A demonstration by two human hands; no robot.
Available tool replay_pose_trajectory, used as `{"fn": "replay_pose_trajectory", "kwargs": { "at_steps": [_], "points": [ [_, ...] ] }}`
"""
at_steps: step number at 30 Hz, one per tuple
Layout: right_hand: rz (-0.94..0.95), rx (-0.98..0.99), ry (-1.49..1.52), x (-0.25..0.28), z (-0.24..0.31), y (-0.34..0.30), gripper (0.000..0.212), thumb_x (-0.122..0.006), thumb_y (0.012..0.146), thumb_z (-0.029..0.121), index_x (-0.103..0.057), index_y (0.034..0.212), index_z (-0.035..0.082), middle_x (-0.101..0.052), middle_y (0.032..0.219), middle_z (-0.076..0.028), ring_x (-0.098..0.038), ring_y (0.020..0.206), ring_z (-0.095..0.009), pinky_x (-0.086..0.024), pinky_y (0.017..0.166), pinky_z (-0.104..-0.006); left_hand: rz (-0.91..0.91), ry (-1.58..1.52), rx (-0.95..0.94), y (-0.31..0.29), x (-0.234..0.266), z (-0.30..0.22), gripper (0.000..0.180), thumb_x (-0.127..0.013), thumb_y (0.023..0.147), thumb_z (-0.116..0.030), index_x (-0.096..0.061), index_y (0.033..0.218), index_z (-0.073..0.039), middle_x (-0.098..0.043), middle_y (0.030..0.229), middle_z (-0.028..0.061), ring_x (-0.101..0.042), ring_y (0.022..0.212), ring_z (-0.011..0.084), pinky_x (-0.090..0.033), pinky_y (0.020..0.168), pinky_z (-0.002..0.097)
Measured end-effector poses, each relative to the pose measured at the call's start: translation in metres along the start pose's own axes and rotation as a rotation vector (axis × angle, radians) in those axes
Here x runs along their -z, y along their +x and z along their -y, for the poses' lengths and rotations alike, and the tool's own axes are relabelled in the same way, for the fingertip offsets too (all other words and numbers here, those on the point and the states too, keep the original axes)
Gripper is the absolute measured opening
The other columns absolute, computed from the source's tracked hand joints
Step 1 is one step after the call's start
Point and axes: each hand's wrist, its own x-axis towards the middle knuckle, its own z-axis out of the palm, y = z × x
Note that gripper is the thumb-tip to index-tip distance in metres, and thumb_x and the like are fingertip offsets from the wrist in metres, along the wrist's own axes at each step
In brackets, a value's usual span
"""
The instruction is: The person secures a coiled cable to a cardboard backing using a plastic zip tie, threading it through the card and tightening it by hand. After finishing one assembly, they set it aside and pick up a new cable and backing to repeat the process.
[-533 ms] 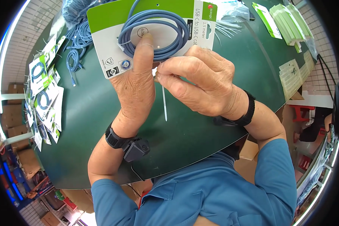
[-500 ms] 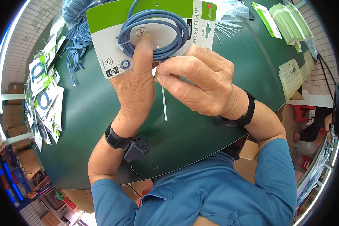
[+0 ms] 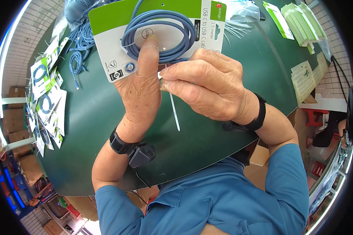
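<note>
A coiled blue braided cable (image 3: 187,35) lies against a green-and-white cardboard backing card (image 3: 106,43). My left hand (image 3: 140,88) is closed on both, its thumb pressed over the coil and its other fingers hidden behind the card. Just under the card's lower edge, my right hand (image 3: 208,84) pinches a thin white cable tie (image 3: 174,111) between thumb and forefinger. The tie's long tail hangs down at a slant below the fingertips. A small white tie end pokes out at the coil's left side.
At the left lie a pile of carded cables (image 3: 47,98) and loose blue cable coils (image 3: 78,58). Loose white cable ties (image 3: 235,29) lie at the back. Stacked green-and-white cards (image 3: 298,23) stand at the far right, near a printed paper sheet (image 3: 303,78) on the green table (image 3: 94,156).
The tie's tail has swung slightly right and hangs lower, with a white bit now showing at my right fingertips. My left hand and the card have hardly moved.
</note>
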Motion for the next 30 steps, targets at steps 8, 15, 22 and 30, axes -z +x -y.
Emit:
{"fn": "replay_pose_trajectory", "kwargs": {
  "at_steps": [8,15,22,30],
  "points": [
    [-0.152,-0.347,0.316,-0.001,-0.004,0.004,0.021,-0.082,0.079,-0.009,-0.072,0.093,0.002,-0.076,0.096,-0.013,-0.071,0.071,-0.022,-0.056,0.058,-0.0293,0.001,-0.181,0.158,-0.009,-0.005,0.001,0.029,-0.069,0.097,-0.006,-0.06,0.125,0.001,-0.07,0.11,0.0088,-0.069,0.089,0.0144,-0.061,0.066,0.0273],
    [-0.034,-0.483,0.064,0.012,-0.012,0.014,0.017,-0.081,0.083,-0.008,-0.073,0.094,0.002,-0.076,0.089,-0.01,-0.073,0.071,-0.02,-0.058,0.063,-0.0281,0.07,-0.171,0.243,-0.012,-0.006,0.007,0.03,-0.068,0.101,-0.009,-0.06,0.128,0.001,-0.071,0.111,0.0111,-0.072,0.085,0.0166,-0.062,0.054,0.0276],
    [0.02,-0.039,-0.206,0.016,-0.027,0.012,0.029,-0.084,0.076,-0.007,-0.077,0.104,0.001,-0.074,0.095,-0.009,-0.065,0.075,-0.022,-0.051,0.06,-0.0292,0.074,-0.206,0.246,-0.013,-0.008,0.009,0.028,-0.069,0.1,-0.009,-0.062,0.125,0.001,-0.072,0.109,0.0105,-0.072,0.081,0.0147,-0.061,0.053,0.0265],
    [0.073,0.018,-0.147,0.021,-0.024,0.014,0.043,-0.085,0.067,-0.005,-0.08,0.108,0.005,-0.073,0.097,-0.007,-0.063,0.077,-0.022,-0.051,0.061,-0.0305,0.1,-0.194,0.252,-0.017,-0.006,0.009,0.027,-0.069,0.1,-0.009,-0.063,0.124,0.001,-0.072,0.107,0.0089,-0.071,0.079,0.0136,-0.06,0.053,0.0262]
  ]
}}
